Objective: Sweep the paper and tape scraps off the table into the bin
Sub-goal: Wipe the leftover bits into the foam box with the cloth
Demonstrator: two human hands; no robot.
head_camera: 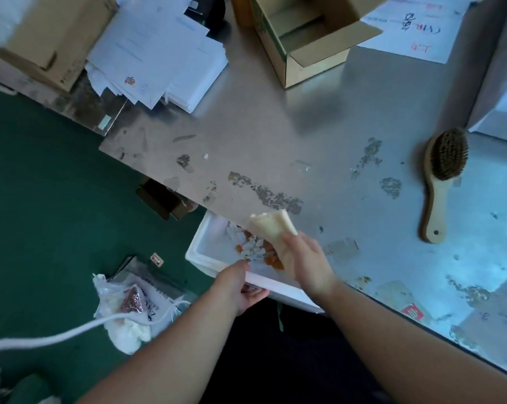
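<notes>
A white foam bin hangs just below the near edge of the metal table. My left hand grips the bin's near rim. White paper bits and orange tape scraps lie inside it. My right hand holds a curled cream sheet of paper over the bin at the table edge. Small white scraps and patches of old tape residue remain on the tabletop.
A wooden brush lies on the table to the right. An open cardboard box and a stack of envelopes stand at the back. On the green floor lie plastic bags, a white cord and a dark box.
</notes>
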